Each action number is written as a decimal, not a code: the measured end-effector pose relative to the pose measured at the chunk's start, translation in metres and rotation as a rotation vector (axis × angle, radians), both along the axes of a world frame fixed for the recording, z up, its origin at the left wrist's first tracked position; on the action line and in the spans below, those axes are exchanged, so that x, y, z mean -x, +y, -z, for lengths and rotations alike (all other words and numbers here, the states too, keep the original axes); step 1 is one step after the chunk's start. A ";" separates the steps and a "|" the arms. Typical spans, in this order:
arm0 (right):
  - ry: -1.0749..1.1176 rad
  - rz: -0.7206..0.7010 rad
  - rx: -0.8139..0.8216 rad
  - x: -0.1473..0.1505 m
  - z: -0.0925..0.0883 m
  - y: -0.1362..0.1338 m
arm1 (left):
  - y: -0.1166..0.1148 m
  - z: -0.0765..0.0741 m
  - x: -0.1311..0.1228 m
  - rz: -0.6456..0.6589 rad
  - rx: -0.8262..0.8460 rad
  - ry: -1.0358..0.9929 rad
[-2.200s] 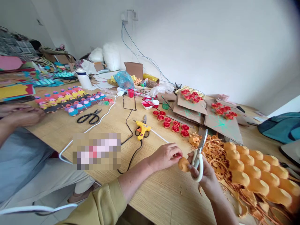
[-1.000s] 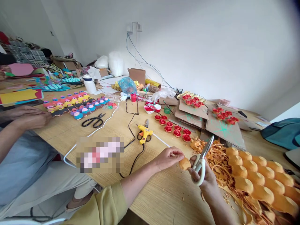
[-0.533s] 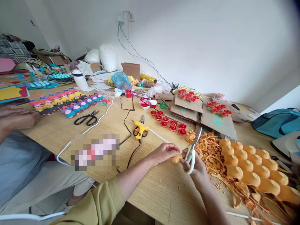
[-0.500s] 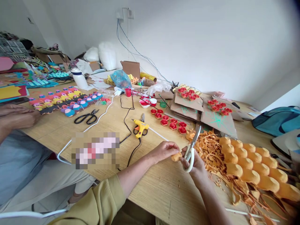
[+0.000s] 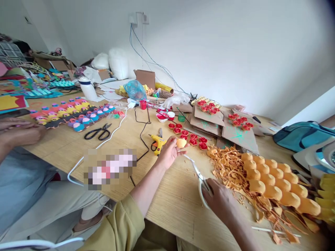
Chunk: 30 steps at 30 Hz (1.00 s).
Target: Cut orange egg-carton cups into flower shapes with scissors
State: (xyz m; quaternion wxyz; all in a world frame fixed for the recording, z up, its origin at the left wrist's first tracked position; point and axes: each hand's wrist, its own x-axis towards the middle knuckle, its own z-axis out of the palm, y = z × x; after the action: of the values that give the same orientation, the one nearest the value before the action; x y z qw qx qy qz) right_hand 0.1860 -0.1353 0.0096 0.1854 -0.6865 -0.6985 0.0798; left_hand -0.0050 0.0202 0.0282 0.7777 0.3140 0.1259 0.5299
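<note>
Between the thumb and fingers of my left hand is a small orange egg-carton cup, raised over the table in front of the yellow glue gun. My right hand grips white-handled scissors, low at the tabletop, their blades pointing away and to the left. I cannot tell whether the scissors rest on the wood. Red painted paper roses sit just beyond my left hand. To the right of the scissors lies a heap of orange trimmings, beside an orange egg carton.
Black scissors and painted egg-carton figures lie at the left, near a co-worker's hands. Cardboard sheets bear more red roses. A white cable and black cords cross the table. A white bottle stands behind.
My left hand has carried the orange cup away and leftward, toward the roses. My right hand has lowered the scissors to the tabletop, turning the blades leftward, apart from the cup.
</note>
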 end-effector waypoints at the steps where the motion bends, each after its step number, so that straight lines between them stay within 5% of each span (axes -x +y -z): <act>1: -0.074 -0.007 0.008 0.007 0.000 -0.005 | 0.001 0.000 0.000 -0.006 0.009 -0.016; 8: -0.264 -0.039 0.105 0.067 0.002 -0.031 | 0.004 0.005 -0.003 -0.088 0.040 -0.048; 12: -0.315 -0.021 0.154 0.047 0.001 -0.046 | 0.007 0.008 -0.004 -0.107 0.064 -0.062; 16: -0.452 0.313 0.139 0.018 0.000 -0.065 | 0.007 0.008 -0.005 -0.073 0.062 -0.088; 22: -0.316 -0.067 0.144 0.027 0.008 -0.091 | 0.007 0.009 -0.005 -0.068 0.079 -0.074; 26: -0.433 0.298 0.158 0.009 0.007 -0.090 | 0.009 0.012 -0.006 -0.058 0.092 -0.069; 30: -0.315 0.157 0.171 0.038 0.001 -0.065 | 0.009 0.015 -0.007 -0.031 0.072 -0.042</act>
State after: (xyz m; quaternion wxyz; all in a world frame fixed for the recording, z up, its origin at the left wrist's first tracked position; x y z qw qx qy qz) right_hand 0.1477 -0.1998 0.0089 0.0202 -0.7563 -0.6537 0.0157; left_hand 0.0015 0.0293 0.0130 0.7826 0.2728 0.1333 0.5435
